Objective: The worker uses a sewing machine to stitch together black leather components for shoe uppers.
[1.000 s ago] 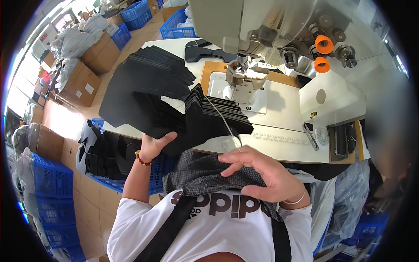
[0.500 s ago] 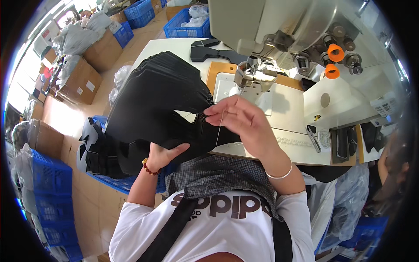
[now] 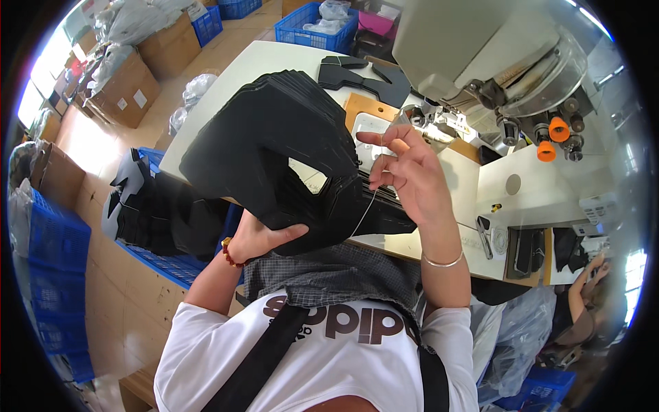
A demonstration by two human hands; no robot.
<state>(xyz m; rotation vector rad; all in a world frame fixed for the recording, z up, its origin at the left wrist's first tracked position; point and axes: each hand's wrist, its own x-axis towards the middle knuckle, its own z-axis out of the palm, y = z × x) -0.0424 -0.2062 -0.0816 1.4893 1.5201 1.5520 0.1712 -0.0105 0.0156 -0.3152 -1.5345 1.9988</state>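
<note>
Since the earlier frame, our right hand has shifted toward 3 o'clock relative to the black panel stack, and the sewing machine has slid toward 2 o'clock in our view. At 8 o'clock from the stack, 1 blue crate is loaded with more black cut pieces; at 12 o'clock, another blue crate holds clear plastic bags. Farther out toward 8, we see a column of blue crates, its contents unclear to us. Our stack reaches over the near edge of the white table, its long axis running from 10 to 4 o'clock; the narrower end points to 4, and white shows through a gap near its middle. Our left hand grasps it from 7 o'clock, thumb on top aimed at 3, the other fingers hidden beneath. Our right forearm rises from 5 o'clock, the hand raised, its fingers half-curled toward 11. Pale cord runs from them toward 7; we cannot tell whether they pinch it.
</note>
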